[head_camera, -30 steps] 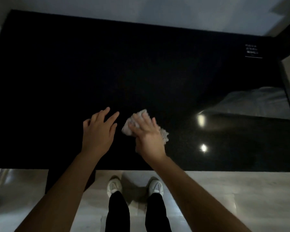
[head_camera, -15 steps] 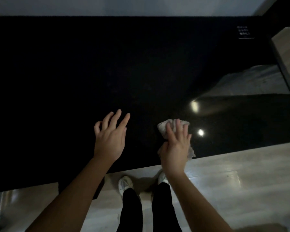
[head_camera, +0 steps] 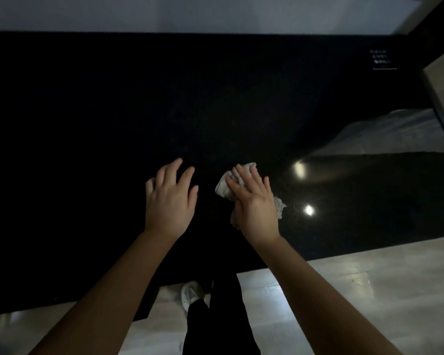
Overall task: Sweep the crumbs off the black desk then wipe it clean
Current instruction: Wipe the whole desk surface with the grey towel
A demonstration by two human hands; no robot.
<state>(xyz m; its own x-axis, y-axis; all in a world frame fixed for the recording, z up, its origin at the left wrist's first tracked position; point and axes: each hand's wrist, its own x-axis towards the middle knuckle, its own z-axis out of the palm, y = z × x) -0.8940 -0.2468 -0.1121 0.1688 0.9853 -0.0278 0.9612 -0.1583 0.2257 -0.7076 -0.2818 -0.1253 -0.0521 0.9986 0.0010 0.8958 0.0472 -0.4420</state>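
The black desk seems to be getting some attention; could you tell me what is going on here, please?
A person stands at the black desk, cleaning it. The right hand presses a crumpled pale cloth against the surface near the front edge, fingers straight on top of it. The left hand is spread open beside the cloth, holding nothing. No crumbs show on the dark surface in this dim light, so how much is left to clean cannot be told.

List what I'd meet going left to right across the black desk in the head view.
left hand → right hand pressing flat on the crumpled cloth → two light reflections → white-printed label at the far right corner
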